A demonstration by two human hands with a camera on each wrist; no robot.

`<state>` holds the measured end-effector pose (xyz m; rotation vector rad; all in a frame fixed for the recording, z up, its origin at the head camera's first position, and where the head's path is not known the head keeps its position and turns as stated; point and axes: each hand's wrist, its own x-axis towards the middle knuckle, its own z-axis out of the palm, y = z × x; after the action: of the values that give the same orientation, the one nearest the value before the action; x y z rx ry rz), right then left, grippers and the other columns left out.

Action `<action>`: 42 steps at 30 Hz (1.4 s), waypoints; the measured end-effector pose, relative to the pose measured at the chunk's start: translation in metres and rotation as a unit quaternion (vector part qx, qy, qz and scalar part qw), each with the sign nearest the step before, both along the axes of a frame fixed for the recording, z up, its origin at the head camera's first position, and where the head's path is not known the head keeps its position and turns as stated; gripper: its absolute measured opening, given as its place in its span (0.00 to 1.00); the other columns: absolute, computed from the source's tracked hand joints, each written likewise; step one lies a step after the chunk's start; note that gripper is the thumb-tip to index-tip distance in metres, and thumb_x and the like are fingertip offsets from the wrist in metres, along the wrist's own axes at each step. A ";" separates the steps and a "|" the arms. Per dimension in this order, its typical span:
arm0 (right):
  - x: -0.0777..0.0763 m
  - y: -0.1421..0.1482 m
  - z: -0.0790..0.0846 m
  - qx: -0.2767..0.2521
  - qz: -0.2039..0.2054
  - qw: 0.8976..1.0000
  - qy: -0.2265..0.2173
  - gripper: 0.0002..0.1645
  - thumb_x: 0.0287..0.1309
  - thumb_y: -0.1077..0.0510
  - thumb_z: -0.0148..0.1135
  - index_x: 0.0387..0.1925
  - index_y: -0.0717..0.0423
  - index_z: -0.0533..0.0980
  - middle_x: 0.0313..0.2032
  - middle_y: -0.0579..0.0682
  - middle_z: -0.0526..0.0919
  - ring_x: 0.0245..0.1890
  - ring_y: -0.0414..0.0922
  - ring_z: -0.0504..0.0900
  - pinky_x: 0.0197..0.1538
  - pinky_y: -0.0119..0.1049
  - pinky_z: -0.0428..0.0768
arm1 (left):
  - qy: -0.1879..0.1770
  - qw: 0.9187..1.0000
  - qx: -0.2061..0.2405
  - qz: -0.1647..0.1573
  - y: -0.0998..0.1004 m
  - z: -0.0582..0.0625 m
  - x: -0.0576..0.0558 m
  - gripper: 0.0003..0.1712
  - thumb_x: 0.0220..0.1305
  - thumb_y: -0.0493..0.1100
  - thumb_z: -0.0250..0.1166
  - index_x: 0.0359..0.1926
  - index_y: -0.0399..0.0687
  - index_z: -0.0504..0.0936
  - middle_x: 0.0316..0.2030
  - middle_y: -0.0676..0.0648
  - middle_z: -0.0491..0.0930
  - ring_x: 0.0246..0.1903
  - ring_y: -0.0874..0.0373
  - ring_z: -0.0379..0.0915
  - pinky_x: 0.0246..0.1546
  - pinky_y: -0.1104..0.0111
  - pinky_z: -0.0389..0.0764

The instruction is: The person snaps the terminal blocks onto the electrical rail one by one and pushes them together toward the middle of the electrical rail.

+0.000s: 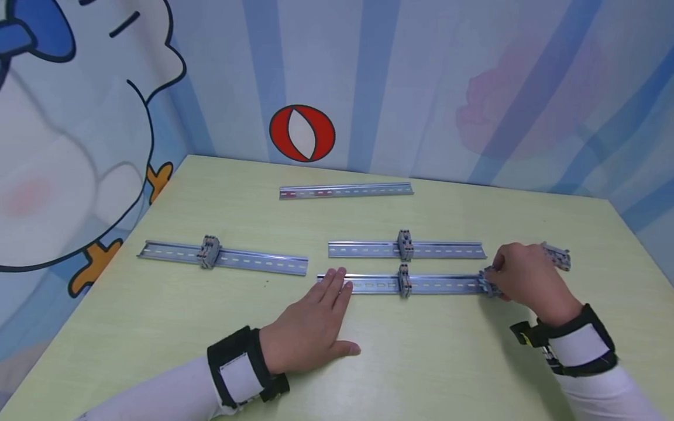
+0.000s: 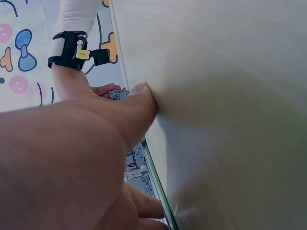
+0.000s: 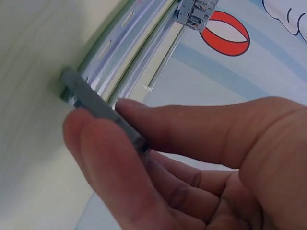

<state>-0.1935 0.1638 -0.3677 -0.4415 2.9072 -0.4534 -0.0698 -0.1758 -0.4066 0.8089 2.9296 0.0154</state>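
My right hand (image 1: 532, 282) pinches a grey terminal block (image 3: 98, 103) between thumb and fingers, at the right end of the front slotted metal DIN rail (image 1: 442, 285). From the head view I cannot tell whether that block is seated on the rail. With straight fingers, my left hand (image 1: 308, 330) rests on the rail's left end and covers part of it. Mid-rail stands another terminal block (image 1: 404, 281). Just behind, a second DIN rail (image 1: 363, 249) carries a terminal block (image 1: 405, 245) of its own.
To the left lies a DIN rail (image 1: 263, 261) with a thicker terminal block group (image 1: 209, 252) on it. A bare DIN rail (image 1: 358, 190) with red marks is near the wall. Loose grey terminal blocks (image 1: 559, 257) lie beyond my right hand, partly hidden.
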 end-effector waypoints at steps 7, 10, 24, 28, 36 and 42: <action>-0.001 -0.008 -0.001 0.022 0.010 0.999 0.040 0.09 0.57 0.65 0.57 0.22 0.63 0.77 0.09 0.45 0.73 0.12 0.43 0.71 0.19 0.36 0.65 | 0.001 1.000 0.001 0.001 -0.002 0.001 -0.001 0.54 0.67 0.71 0.49 0.73 0.31 0.52 0.74 0.31 0.45 0.74 0.39 0.39 0.73 0.56 0.49; -0.001 -0.008 -0.001 0.020 0.014 0.999 0.041 0.08 0.57 0.65 0.58 0.25 0.65 0.78 0.10 0.45 0.74 0.13 0.43 0.72 0.19 0.36 0.67 | -0.005 1.000 0.006 0.003 -0.003 0.000 -0.002 0.54 0.67 0.71 0.49 0.73 0.31 0.52 0.74 0.31 0.44 0.74 0.39 0.38 0.73 0.56 0.49; -0.009 0.003 0.001 -0.011 0.017 0.999 -0.038 0.22 0.64 0.51 0.61 0.43 0.70 0.79 0.21 0.47 0.83 0.21 0.42 0.81 0.26 0.39 0.78 | -0.018 1.000 0.008 0.009 -0.003 -0.002 -0.001 0.54 0.66 0.71 0.49 0.74 0.31 0.51 0.75 0.32 0.43 0.75 0.40 0.37 0.73 0.56 0.48; -0.013 0.020 0.008 -0.046 0.018 0.995 -0.083 0.30 0.65 0.44 0.60 0.51 0.69 0.78 0.30 0.49 0.87 0.29 0.43 0.86 0.36 0.45 0.82 | -0.023 1.000 0.007 0.007 -0.001 -0.001 -0.001 0.54 0.66 0.72 0.49 0.74 0.32 0.51 0.75 0.32 0.43 0.75 0.40 0.36 0.73 0.56 0.48; -0.016 0.034 0.014 -0.116 0.032 0.975 -0.187 0.32 0.63 0.50 0.63 0.58 0.72 0.72 0.41 0.54 0.87 0.39 0.44 0.87 0.46 0.45 0.84 | -0.024 1.000 0.007 0.008 -0.001 0.001 -0.001 0.54 0.66 0.72 0.49 0.74 0.32 0.52 0.75 0.32 0.42 0.75 0.40 0.36 0.73 0.56 0.49; -0.017 0.035 0.009 -0.128 0.050 0.972 -0.193 0.30 0.64 0.55 0.62 0.59 0.74 0.71 0.40 0.54 0.87 0.39 0.44 0.87 0.44 0.44 0.84 | -0.025 1.000 0.005 0.008 -0.001 0.001 -0.001 0.54 0.66 0.72 0.49 0.74 0.32 0.52 0.75 0.33 0.43 0.75 0.41 0.37 0.73 0.56 0.49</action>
<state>-0.2100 0.1988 -0.3582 -0.4708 2.4506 -0.8056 -0.0710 -0.1771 -0.4058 0.7741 2.8916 0.0522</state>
